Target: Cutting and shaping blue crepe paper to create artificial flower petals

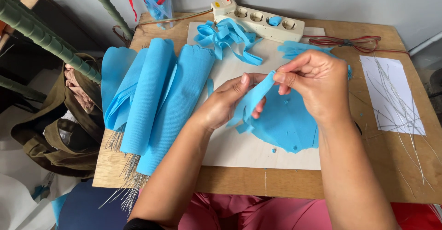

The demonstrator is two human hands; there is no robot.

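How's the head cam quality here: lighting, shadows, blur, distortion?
Head view: soft, even daylight, no glare; faint shadows under the left hand and right hand; blue fabric strip between them sharp, no motion blur; slight wide-angle stretch at the edges, visible on the green poles.

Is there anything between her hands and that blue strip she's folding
Nothing visible does. Both the left hand and the right hand already pinch the blue fabric strip directly, above the blue fabric pile.
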